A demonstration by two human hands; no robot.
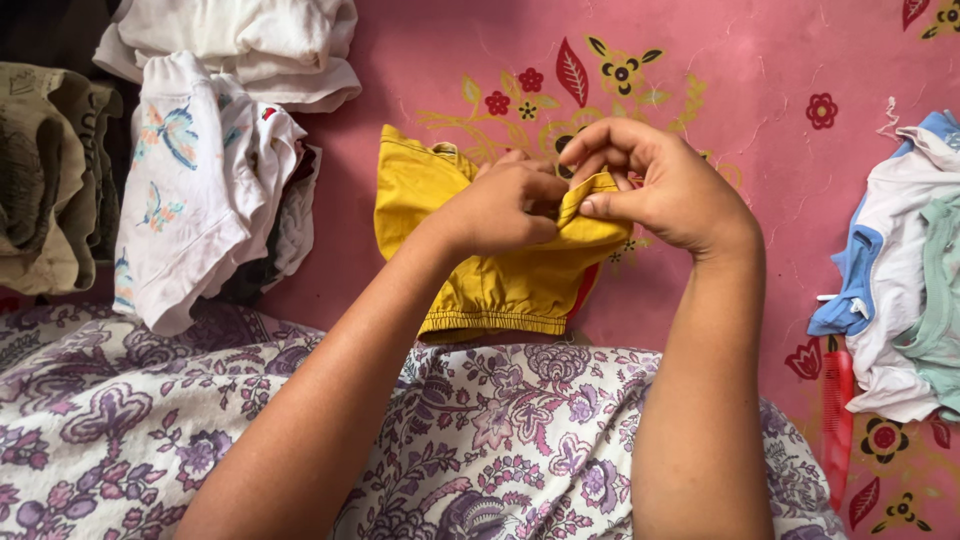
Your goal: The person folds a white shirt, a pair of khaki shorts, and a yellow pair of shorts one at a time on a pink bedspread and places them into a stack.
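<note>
Yellow garment (480,260); pink flowered sheet (780,70); purple-flowered dress (500,440).

Both bare forearms reach forward and angle inward until the hands meet. The left hand (500,208) is curled into a loose fist, pinching. The right hand (655,185) arches over, fingers bent, thumb pressing inward.

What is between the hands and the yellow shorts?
Nothing visible. The left hand and the right hand both already pinch a fold at the top edge of the yellow shorts, which lie on the pink flowered sheet.
</note>
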